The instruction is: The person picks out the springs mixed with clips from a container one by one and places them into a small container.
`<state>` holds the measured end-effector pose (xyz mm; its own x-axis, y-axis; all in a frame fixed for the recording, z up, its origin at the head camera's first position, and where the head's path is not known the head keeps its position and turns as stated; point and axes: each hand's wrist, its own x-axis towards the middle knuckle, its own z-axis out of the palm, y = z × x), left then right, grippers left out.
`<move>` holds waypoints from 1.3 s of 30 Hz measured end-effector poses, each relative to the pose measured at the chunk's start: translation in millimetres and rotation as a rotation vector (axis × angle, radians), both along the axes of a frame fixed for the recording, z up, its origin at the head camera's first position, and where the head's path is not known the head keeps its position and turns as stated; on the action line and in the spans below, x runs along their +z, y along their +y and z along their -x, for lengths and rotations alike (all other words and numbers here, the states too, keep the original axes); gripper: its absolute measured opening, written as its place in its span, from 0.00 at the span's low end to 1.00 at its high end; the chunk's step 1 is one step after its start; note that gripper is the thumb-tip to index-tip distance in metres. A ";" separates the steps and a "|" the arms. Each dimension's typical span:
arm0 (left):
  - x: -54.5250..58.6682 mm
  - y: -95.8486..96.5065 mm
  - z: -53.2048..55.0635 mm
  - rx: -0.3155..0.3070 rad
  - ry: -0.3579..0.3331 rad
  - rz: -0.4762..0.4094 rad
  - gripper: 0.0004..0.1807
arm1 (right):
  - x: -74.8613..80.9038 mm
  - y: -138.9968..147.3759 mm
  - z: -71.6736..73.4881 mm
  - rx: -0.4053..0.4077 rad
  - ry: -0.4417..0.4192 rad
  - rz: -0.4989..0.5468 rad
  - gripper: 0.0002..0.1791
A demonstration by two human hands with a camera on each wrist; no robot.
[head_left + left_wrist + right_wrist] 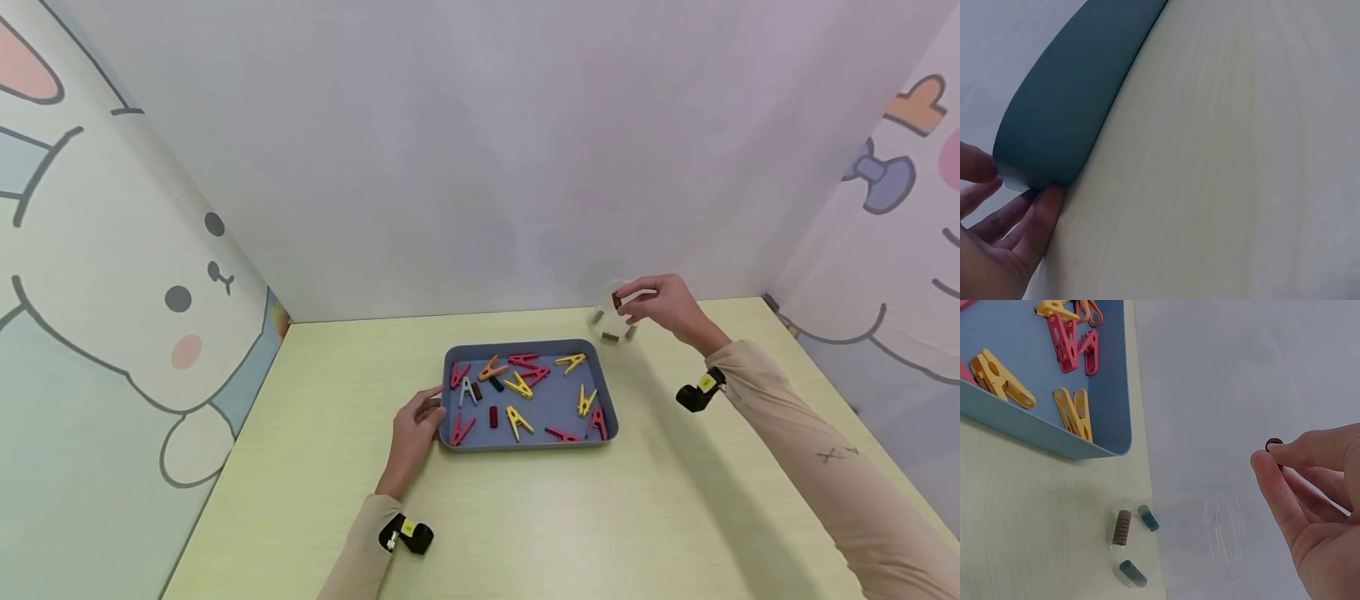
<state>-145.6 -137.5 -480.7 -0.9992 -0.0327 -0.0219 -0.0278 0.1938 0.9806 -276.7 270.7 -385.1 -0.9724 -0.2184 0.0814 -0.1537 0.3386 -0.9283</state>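
Observation:
My right hand (667,307) pinches a short dark brown coil spring (1274,444) between thumb and fingertips, above a clear jar (1239,534). Brown (1122,527) and green springs (1133,573) lie at the bottom of the jar. At the left wall of a blue-grey tray (525,446), my left hand (415,429) touches the outside with its fingers near the front corner. Inside the tray lie several yellow clips (519,422), red clips (462,429), an orange clip (492,367) and a grey clip (467,390), with a dark red spring (493,417) among them.
A pale wooden table (510,517) carries the tray and the jar, which stands beyond the tray's far right corner near the back edge. A white wall (480,208) rises behind. Printed cartoon panels stand at the left (127,250) and right.

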 end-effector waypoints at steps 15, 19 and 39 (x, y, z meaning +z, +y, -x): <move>-0.1 0.0 -0.3 0.007 0.003 0.019 0.20 | -1.2 10.4 11.3 -0.050 0.011 -0.044 0.17; -0.3 0.3 -0.4 0.007 0.005 0.018 0.20 | -3.8 12.5 15.0 -0.061 0.011 -0.053 0.17; -1.5 0.2 1.0 -0.009 0.023 0.019 0.19 | -11.5 16.1 21.3 -0.093 -0.032 -0.018 0.16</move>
<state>-146.7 -137.4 -482.2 -0.9997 -0.0236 0.0013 -0.0038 0.2128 0.9771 -298.0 286.8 -396.6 -0.9906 -0.1283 0.0467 -0.0911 0.3664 -0.9260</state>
